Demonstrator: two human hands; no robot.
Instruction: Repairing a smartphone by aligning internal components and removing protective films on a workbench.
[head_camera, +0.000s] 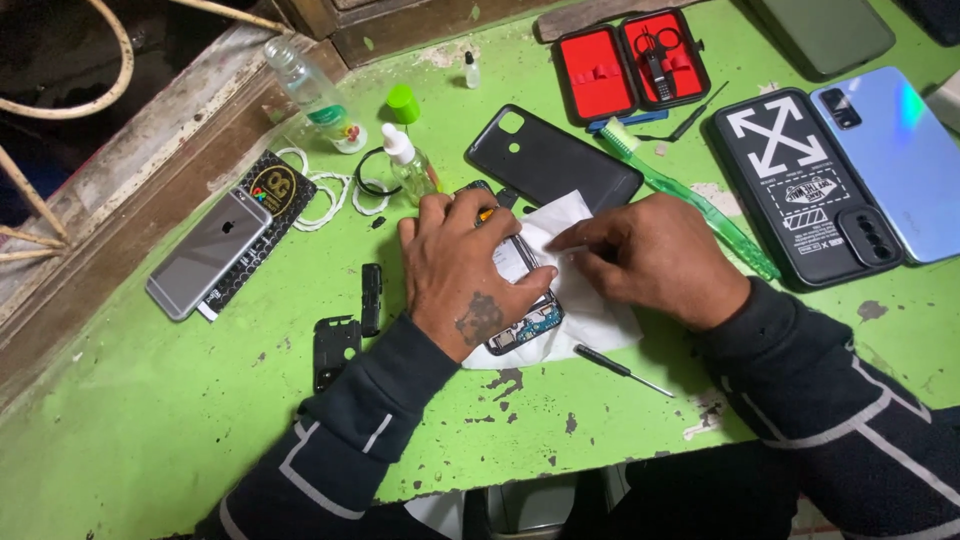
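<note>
Pinning the opened phone (520, 300) at mid-frame, the left hand (462, 275) clamps its edges while the right hand (650, 255) pinches a soft tissue (590, 310) over fragile-looking exposed circuitry.

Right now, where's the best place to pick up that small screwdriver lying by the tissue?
Probably by the black handle of the small screwdriver, from above. It lies flat on the green table, clear of the white tissue; the thin metal shaft offers a poor grip.

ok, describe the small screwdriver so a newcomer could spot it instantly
On the green table, look just below the white tissue under the right hand. The small screwdriver lies there: black handle, thin metal shaft, far shorter than the green toothbrush.
</note>
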